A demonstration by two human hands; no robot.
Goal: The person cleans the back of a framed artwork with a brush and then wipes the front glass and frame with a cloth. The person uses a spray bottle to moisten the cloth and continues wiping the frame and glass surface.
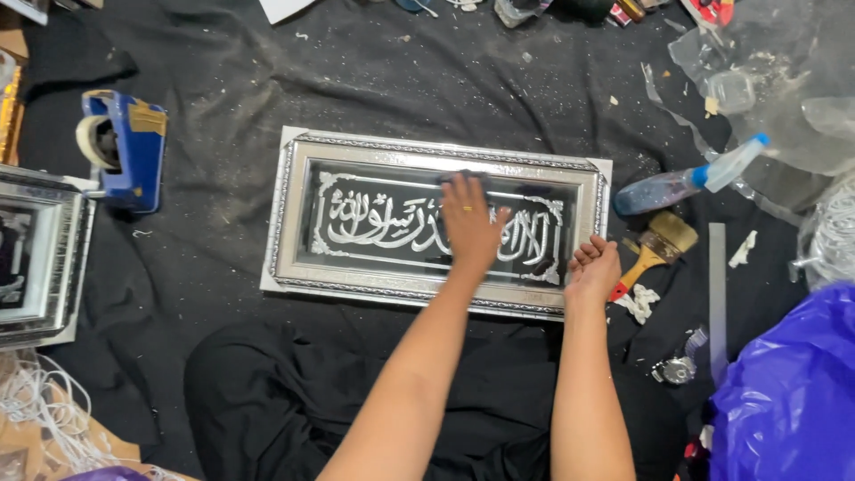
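The left hand [470, 233] covers the middle of the glass, so part of the silver lettering under it is hidden; a dark patch at its fingertips may be a cloth, but it is too blurred to be sure. The second frame [40, 254] at the left edge is cut off by the picture's border, and the items along the top edge are only partly in view. The clear plastic [775, 80] at the upper right is hazy and its contents are hard to make out.

The frame [436, 147], silver-edged with a black panel, lies flat on the black cloth [223, 98], lengthwise across the view. The left arm reaches forward from below, its hand palm down on the glass, fingers spread flat and gripping nothing. The right hand [594, 269] is curled into a loose fist on the frame's lower right corner, knuckles up; whether it holds anything cannot be told.

A brush [663, 242] lies just right of that fist, a spray bottle [686, 183] beyond it. A blue tape dispenser [125, 147] stands well to the left.
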